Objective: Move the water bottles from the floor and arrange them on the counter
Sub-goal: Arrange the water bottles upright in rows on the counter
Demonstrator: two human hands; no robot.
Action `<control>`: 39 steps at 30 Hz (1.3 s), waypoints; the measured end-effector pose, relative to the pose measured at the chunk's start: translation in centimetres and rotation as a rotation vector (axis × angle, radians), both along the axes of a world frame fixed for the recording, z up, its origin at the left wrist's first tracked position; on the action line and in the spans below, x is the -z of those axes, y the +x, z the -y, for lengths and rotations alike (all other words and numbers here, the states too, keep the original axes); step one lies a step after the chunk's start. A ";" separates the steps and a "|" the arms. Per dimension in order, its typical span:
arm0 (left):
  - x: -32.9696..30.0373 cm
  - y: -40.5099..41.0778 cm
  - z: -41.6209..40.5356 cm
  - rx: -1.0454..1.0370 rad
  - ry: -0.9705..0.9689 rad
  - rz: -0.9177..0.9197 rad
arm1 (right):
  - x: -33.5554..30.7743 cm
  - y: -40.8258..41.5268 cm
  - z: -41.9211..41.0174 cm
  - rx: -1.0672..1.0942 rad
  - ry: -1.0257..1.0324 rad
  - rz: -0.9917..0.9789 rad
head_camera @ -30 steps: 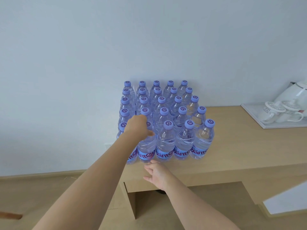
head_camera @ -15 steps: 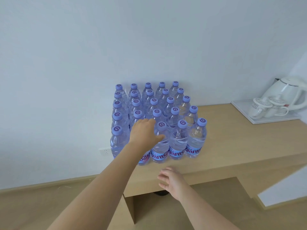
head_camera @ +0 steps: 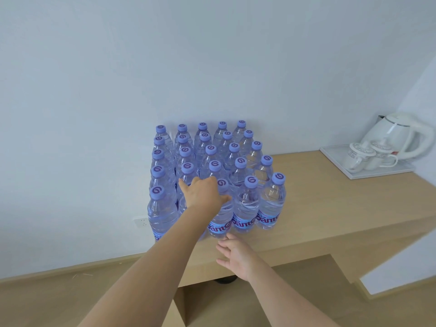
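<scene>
Head view: I see the water bottles (head_camera: 213,175) standing upright in a tight five-by-five block at the left end of the counter (head_camera: 330,208), against the wall. My left hand (head_camera: 203,193) wraps a front-row bottle near its neck, thumb out to the right. My right hand (head_camera: 236,254) hovers at the counter edge, fingers loosely spread, holding nothing. Kettle (head_camera: 398,135) and cups (head_camera: 368,155) on a tray (head_camera: 377,174) far right.

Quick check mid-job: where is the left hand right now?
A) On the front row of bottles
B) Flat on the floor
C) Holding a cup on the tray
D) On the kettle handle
A: the left hand reaches over the counter and its fingers wrap the top of a front-row bottle; the kettle and cups stand untouched at far right.
</scene>
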State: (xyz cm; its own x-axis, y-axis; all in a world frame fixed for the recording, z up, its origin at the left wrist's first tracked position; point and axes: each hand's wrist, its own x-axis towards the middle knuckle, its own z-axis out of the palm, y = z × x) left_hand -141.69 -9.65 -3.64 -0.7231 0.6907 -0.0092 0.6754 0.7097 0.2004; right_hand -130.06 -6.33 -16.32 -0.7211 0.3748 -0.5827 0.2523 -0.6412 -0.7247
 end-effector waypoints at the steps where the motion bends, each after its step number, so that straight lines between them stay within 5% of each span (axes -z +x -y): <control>1: 0.0 0.0 0.0 0.001 -0.001 0.002 | 0.0 0.0 0.0 -0.003 0.001 -0.001; 12: -0.1 0.1 -0.6 -0.015 0.142 -0.056 | -2.4 3.3 -3.4 -0.017 0.235 0.169; 19: -0.6 1.3 -5.7 0.165 0.308 -0.011 | -6.6 6.6 -11.7 -0.052 0.440 0.198; 24: -1.1 2.8 -9.3 0.257 0.290 0.032 | -5.5 6.6 -15.3 -0.157 0.642 0.383; 29: -1.8 3.9 -11.6 0.273 0.209 0.049 | -4.2 5.7 -16.2 -0.183 0.799 0.155; 39: -0.9 5.3 -11.5 0.246 0.066 0.098 | -2.1 5.1 -15.9 -0.159 1.037 0.201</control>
State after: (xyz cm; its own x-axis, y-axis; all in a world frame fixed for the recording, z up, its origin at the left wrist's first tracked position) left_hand -136.38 1.87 -2.71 -0.5315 0.8468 -0.0201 0.8009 0.5101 0.3135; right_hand -124.93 9.60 -14.27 -0.7316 0.6658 -0.1468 0.4542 0.3154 -0.8332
